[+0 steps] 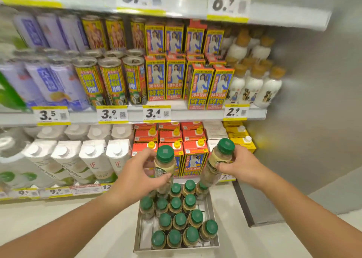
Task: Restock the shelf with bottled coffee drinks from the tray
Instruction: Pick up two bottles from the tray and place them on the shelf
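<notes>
A metal tray (138, 232) lies on the floor below me, holding several green-capped coffee bottles (180, 221) standing upright. My left hand (137, 176) grips one coffee bottle (165, 160) by its body, lifted above the tray. My right hand (242, 165) holds a second coffee bottle (221, 155) at about the same height, to the right. Both bottles are upright in front of the lowest shelf (58, 196), level with its red cartons (194, 150).
White cartons (92, 159) fill the lowest shelf's left side and yellow cartons (240, 134) its right end. The shelf above carries cans (111, 79), yellow-and-blue cartons (211, 87) and white bottles (252, 85). A grey panel (305, 100) closes the shelving on the right.
</notes>
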{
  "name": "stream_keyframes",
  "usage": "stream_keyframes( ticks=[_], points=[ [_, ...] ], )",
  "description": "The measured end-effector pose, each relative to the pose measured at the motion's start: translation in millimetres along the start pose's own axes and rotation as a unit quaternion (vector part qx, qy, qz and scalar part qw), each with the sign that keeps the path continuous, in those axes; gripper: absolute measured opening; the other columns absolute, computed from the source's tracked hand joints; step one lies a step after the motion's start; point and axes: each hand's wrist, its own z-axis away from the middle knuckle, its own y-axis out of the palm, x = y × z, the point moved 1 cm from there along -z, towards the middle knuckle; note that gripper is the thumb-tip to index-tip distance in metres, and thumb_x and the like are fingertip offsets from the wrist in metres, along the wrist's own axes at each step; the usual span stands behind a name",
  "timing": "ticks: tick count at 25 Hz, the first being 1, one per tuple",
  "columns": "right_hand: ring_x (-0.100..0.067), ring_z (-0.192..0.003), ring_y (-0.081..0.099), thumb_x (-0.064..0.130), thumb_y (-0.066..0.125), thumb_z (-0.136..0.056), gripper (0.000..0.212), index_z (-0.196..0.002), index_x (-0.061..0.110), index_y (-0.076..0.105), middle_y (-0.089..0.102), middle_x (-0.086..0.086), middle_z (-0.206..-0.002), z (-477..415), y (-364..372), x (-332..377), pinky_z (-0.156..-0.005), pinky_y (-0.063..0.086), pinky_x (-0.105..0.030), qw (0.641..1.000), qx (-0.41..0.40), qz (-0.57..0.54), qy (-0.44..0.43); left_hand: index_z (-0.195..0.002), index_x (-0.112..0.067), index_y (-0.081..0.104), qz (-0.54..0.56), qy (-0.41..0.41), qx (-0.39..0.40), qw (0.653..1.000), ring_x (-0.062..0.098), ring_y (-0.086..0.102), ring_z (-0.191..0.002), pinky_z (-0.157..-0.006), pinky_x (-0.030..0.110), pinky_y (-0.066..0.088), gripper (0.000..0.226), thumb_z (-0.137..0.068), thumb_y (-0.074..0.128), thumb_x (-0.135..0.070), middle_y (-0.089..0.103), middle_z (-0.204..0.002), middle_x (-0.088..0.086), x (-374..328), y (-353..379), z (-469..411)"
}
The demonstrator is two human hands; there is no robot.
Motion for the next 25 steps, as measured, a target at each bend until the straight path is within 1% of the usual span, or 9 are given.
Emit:
stream_keyframes(
  ticks=[3,7,9,11,14,18,21,23,25],
  points=[
    [0.006,-0.064,0.064,0.003,0.076,-0.071,0.021,-0.078,0.022,0.07,0.073,0.017,-0.071,2.2,-40.1,86.0,-0.06,0.048,-0.009,0.999,-0.022,0.01,-0.032,-0.095,-0.036,0.059,0.036,0.048,-0.006,0.998,0.016,0.07,-0.09,-0.077,0.04,0.06,0.043,-0.061,0.084,-0.046,0.073,-0.1,-0.008,-71.0,-30.8,-33.3],
    [0.002,-0.066,0.064,0.0,0.074,-0.066,0.026,-0.084,0.017,0.067,0.073,0.013,-0.073,-3.8,-93.5,182.3,-0.063,0.05,-0.012,0.991,-0.059,-0.003,-0.117,-0.096,-0.035,0.061,0.05,0.146,-0.011,0.988,0.013,0.07,-0.085,-0.065,0.026,0.056,0.038,-0.066,0.084,-0.04,0.074,-0.096,-0.01,-169.8,-60.7,-83.5],
    [-0.002,-0.069,0.066,0.006,0.074,-0.062,0.03,-0.087,0.022,0.068,0.074,0.01,-0.077,-7.4,-115.7,213.0,-0.065,0.053,-0.017,0.985,-0.079,-0.021,-0.155,-0.097,-0.033,0.062,0.052,0.181,-0.029,0.982,0.018,0.068,-0.084,-0.066,0.034,0.057,0.041,-0.065,0.084,-0.042,0.073,-0.096,-0.004,-207.8,-67.6,-107.1],
    [-0.004,-0.07,0.067,0.018,0.075,-0.057,0.033,-0.087,0.032,0.069,0.075,0.008,-0.08,-7.9,-143.8,239.7,-0.062,0.054,-0.017,0.977,-0.092,-0.037,-0.19,-0.096,-0.031,0.064,0.061,0.207,-0.056,0.975,0.02,0.068,-0.081,-0.069,0.035,0.056,0.042,-0.062,0.085,-0.044,0.073,-0.093,-0.001,-248.7,-73.1,-130.4],
    [-0.008,-0.068,0.068,0.024,0.075,-0.058,0.032,-0.088,0.033,0.071,0.077,0.002,-0.082,-20.4,-189.8,275.5,-0.057,0.052,-0.018,0.966,-0.092,-0.055,-0.233,-0.095,-0.042,0.065,0.067,0.245,-0.089,0.963,0.003,0.067,-0.071,-0.062,0.018,0.054,0.04,-0.059,0.083,-0.048,0.073,-0.085,-0.018,-311.2,-85.3,-162.1],
    [-0.014,-0.079,0.072,0.025,0.074,-0.063,0.029,-0.092,0.03,0.072,0.077,-0.006,-0.091,-56.4,-245.4,313.6,-0.073,0.058,-0.031,0.955,-0.112,-0.063,-0.266,-0.081,-0.039,0.064,0.049,0.247,-0.129,0.959,-0.018,0.062,-0.075,-0.06,-0.001,0.044,0.027,-0.068,0.088,-0.039,0.066,-0.079,-0.041,-374.1,-91.7,-211.6],
    [-0.021,-0.087,0.073,0.032,0.074,-0.06,0.037,-0.097,0.027,0.073,0.077,-0.008,-0.095,-103.5,-281.6,332.8,-0.086,0.058,-0.046,0.949,-0.138,-0.065,-0.275,-0.077,-0.044,0.056,0.027,0.231,-0.154,0.96,-0.029,0.055,-0.074,-0.054,-0.006,0.038,0.033,-0.07,0.088,-0.037,0.056,-0.069,-0.052,-405.7,-80.9,-254.7],
    [-0.017,-0.09,0.074,0.036,0.075,-0.059,0.048,-0.106,0.028,0.072,0.078,0.0,-0.095,-141.2,-301.8,339.2,-0.089,0.058,-0.044,0.949,-0.159,-0.069,-0.262,-0.068,-0.046,0.063,0.019,0.211,-0.174,0.962,-0.028,0.055,-0.074,-0.054,-0.006,0.038,0.027,-0.068,0.089,-0.039,0.056,-0.066,-0.051,-420.5,-71.0,-287.7],
    [-0.011,-0.084,0.073,0.036,0.076,-0.065,0.033,-0.097,0.036,0.073,0.078,0.009,-0.09,-178.0,-317.0,340.9,-0.079,0.059,-0.034,0.952,-0.168,-0.063,-0.249,-0.059,-0.049,0.062,0.009,0.199,-0.196,0.96,-0.028,0.054,-0.069,-0.053,-0.006,0.037,0.031,-0.067,0.089,-0.037,0.06,-0.06,-0.041,-431.8,-59.7,-319.5]
  ],
)
